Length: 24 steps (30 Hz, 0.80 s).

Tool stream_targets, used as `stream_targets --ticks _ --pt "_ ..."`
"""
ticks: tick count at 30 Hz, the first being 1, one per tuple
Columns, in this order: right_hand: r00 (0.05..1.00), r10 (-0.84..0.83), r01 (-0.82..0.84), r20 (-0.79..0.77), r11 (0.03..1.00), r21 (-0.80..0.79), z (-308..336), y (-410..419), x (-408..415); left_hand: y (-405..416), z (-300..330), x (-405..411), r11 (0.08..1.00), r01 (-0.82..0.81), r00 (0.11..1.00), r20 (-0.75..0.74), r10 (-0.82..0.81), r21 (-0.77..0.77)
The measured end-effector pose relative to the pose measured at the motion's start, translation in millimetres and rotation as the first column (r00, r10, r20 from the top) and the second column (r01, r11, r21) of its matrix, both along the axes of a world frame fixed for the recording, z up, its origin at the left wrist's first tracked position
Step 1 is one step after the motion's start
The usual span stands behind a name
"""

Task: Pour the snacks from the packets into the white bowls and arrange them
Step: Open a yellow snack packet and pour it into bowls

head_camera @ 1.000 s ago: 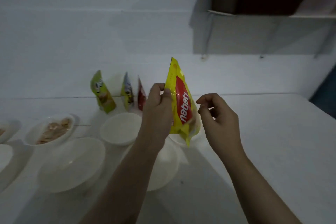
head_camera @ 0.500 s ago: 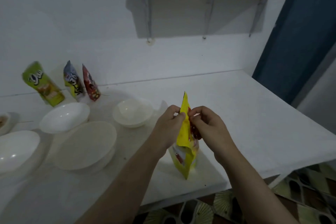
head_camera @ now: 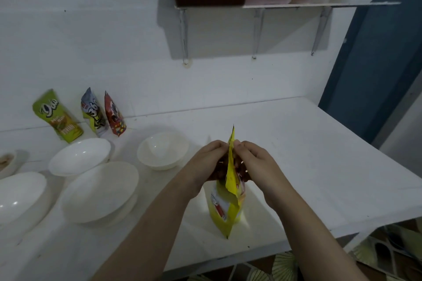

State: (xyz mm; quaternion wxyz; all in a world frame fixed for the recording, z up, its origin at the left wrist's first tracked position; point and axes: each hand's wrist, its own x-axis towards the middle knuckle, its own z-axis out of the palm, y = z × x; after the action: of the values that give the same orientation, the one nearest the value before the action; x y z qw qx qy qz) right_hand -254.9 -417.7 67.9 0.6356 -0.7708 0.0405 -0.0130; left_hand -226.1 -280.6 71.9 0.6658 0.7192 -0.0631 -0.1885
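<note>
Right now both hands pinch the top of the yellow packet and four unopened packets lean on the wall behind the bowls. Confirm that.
One detail is wrong: the head view shows three packets against the wall, green, grey and red. The rest stands: the left hand and right hand pinch the top of the yellow packet.

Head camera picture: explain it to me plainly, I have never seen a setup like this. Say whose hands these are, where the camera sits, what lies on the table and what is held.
There is no machine here. A person wears a camera on the head, so you look forward and down at their own two bare hands. The left hand and the right hand both pinch the top of a yellow snack packet, one on each side, above the white table. To the left stand several white bowls, the nearest looking empty. Three more packets lean on the wall: a green one, a grey and yellow one and a red one.
</note>
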Motion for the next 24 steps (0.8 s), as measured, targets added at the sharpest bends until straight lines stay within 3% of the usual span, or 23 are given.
stream_targets --ticks 7,12,18,24 --pt "0.999 0.051 -0.051 -0.010 0.998 -0.028 1.5 0.6 2.8 2.9 -0.6 7.0 0.996 0.070 0.997 0.035 -0.072 0.053" --pt "0.997 0.079 -0.081 -0.021 0.993 -0.085 2.8 -1.3 6.1 4.4 -5.5 12.9 0.997 0.073 0.997 0.002 -0.073 0.003" --pt "0.999 0.029 -0.032 -0.019 0.984 -0.177 8.7 5.9 14.6 7.5 -10.4 18.1 0.996 0.094 0.996 0.007 -0.094 0.012" --pt "0.998 0.025 -0.006 0.052 0.935 -0.355 14.6 12.9 17.9 8.5 -3.3 14.5 0.996 0.049 0.983 0.172 -0.061 0.073"
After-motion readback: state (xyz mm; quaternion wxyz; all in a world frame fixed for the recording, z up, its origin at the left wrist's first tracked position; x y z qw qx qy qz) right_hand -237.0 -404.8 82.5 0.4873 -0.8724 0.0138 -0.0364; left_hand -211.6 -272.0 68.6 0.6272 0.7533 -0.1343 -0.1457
